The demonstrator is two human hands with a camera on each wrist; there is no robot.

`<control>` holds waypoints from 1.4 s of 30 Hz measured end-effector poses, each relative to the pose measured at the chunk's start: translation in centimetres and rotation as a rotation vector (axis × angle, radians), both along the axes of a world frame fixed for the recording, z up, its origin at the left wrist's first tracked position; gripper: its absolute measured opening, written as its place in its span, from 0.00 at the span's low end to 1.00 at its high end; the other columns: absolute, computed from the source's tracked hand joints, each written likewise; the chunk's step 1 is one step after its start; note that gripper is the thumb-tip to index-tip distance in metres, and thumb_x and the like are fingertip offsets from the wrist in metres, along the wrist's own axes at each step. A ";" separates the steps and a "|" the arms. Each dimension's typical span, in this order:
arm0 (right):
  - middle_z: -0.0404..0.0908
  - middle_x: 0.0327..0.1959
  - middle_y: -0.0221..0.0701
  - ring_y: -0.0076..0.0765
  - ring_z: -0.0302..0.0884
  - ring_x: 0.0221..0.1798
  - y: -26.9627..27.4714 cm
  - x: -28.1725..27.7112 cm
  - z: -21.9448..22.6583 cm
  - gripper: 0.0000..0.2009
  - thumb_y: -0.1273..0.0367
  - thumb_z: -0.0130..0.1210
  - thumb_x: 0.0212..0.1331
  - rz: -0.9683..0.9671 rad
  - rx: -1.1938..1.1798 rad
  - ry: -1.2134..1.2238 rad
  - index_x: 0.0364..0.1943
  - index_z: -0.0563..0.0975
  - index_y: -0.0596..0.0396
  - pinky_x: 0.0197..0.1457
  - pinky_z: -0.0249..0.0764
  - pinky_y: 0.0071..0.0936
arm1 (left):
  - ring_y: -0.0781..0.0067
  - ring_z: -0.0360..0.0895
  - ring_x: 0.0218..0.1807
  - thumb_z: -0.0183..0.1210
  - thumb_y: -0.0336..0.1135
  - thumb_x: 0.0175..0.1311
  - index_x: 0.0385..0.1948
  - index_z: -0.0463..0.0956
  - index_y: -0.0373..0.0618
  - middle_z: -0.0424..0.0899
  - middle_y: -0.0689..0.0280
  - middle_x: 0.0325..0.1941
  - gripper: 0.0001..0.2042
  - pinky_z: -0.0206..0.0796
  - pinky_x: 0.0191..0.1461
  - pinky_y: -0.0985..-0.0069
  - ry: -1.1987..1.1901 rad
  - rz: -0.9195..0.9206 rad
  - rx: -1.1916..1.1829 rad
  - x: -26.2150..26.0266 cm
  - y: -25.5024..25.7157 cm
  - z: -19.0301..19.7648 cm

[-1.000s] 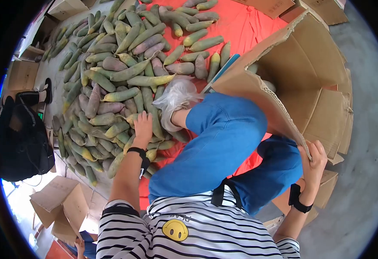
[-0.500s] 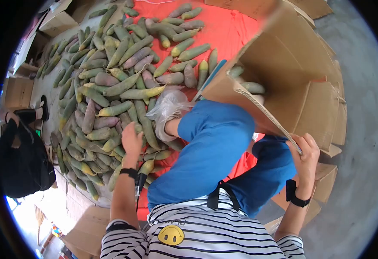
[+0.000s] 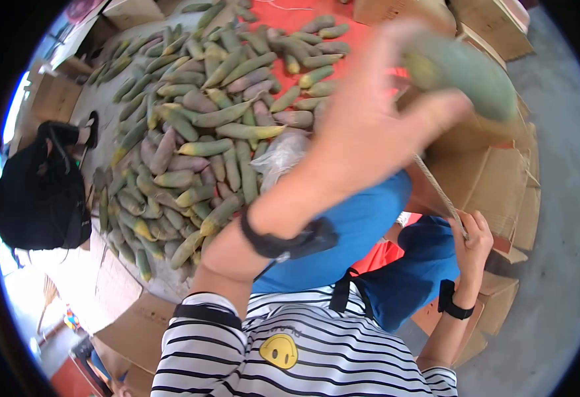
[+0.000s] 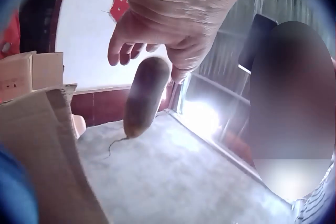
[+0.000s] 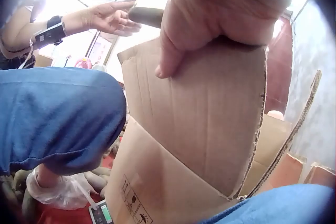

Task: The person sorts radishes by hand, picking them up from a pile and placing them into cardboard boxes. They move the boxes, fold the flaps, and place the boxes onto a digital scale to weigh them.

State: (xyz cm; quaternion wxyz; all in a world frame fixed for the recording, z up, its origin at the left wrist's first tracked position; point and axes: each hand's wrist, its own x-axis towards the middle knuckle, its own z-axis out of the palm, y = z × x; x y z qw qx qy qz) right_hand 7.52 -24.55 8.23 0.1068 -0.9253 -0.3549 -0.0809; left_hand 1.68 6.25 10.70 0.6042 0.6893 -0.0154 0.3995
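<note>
In the head view my left hand (image 3: pixel 369 122), blurred, is raised at the mouth of a cardboard box (image 3: pixel 468 175), fingers spread. A green radish (image 3: pixel 478 76) is just past its fingertips; the left wrist view shows this radish (image 4: pixel 147 95), thin root downward, below the loose fingers of the hand (image 4: pixel 168 22), not gripped. My right hand (image 3: pixel 473 241) pinches the box's near edge; in the right wrist view the thumb of that hand (image 5: pixel 215 19) lies over the cardboard panel (image 5: pixel 205 108). The inside of the box is mostly hidden.
A large heap of radishes (image 3: pixel 197 145) covers the floor and red sheet at left. Beside it is my leg in blue trousers (image 3: pixel 343 245), the foot wrapped in a plastic bag (image 3: pixel 282 155). More cartons (image 3: pixel 137 331) stand around, and a person in black (image 3: pixel 42 192) is at far left.
My left hand has moved from the heap up and right to the box with a radish, which now is apart from its opened fingers. My right hand still holds the box edge.
</note>
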 end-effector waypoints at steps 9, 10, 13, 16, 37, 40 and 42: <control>0.72 0.29 0.40 0.46 0.73 0.33 -0.4 0.2 0.1 0.09 0.69 0.62 0.56 -0.007 -0.017 0.042 0.35 0.79 0.62 0.38 0.70 0.36 | 0.72 0.81 0.33 0.51 0.38 0.67 0.71 0.50 0.38 0.78 0.54 0.56 0.33 0.74 0.41 0.77 0.662 0.431 -0.366 -14.2 11.5 -11.5; 0.72 0.29 0.40 0.46 0.73 0.33 -0.8 0.3 0.0 0.09 0.69 0.62 0.56 0.003 -0.021 0.049 0.35 0.79 0.62 0.38 0.70 0.36 | 0.72 0.81 0.34 0.53 0.34 0.64 0.71 0.49 0.38 0.77 0.52 0.54 0.34 0.75 0.42 0.75 0.593 0.521 -0.558 -16.5 13.4 -9.3; 0.74 0.29 0.38 0.42 0.74 0.32 -1.7 0.7 -0.4 0.09 0.69 0.64 0.55 -0.045 -0.013 0.035 0.36 0.81 0.60 0.37 0.70 0.34 | 0.81 0.67 0.21 0.55 0.30 0.66 0.70 0.48 0.33 0.79 0.61 0.31 0.33 0.74 0.44 0.77 0.279 0.876 -0.477 -22.1 19.0 -6.9; 0.74 0.28 0.37 0.42 0.74 0.32 -0.8 0.4 -0.4 0.10 0.69 0.64 0.55 -0.013 -0.017 0.013 0.36 0.81 0.60 0.36 0.70 0.34 | 0.85 0.60 0.19 0.56 0.32 0.66 0.70 0.50 0.35 0.80 0.60 0.32 0.33 0.72 0.43 0.78 0.343 0.900 -0.290 -22.6 20.3 -6.8; 0.71 0.26 0.36 0.41 0.72 0.31 0.6 0.6 0.4 0.10 0.71 0.67 0.49 -0.030 -0.028 0.053 0.35 0.81 0.59 0.35 0.69 0.33 | 0.45 0.78 0.54 0.65 0.54 0.46 0.53 0.70 0.27 0.79 0.38 0.50 0.38 0.70 0.57 0.61 1.604 0.259 -0.307 -33.8 6.6 -44.9; 0.71 0.26 0.35 0.41 0.73 0.31 0.5 0.7 0.3 0.11 0.72 0.67 0.47 -0.017 -0.039 0.036 0.36 0.82 0.59 0.35 0.69 0.33 | 0.61 0.81 0.41 0.65 0.57 0.50 0.45 0.77 0.34 0.82 0.57 0.39 0.31 0.71 0.45 0.68 1.478 0.306 -1.136 -29.4 6.2 -39.4; 0.72 0.26 0.35 0.41 0.73 0.31 0.5 0.6 0.3 0.11 0.72 0.67 0.46 -0.012 -0.032 0.032 0.36 0.82 0.58 0.35 0.70 0.34 | 0.67 0.79 0.39 0.64 0.55 0.53 0.45 0.77 0.35 0.82 0.61 0.38 0.29 0.70 0.41 0.70 1.392 0.306 -1.170 -27.9 6.3 -36.8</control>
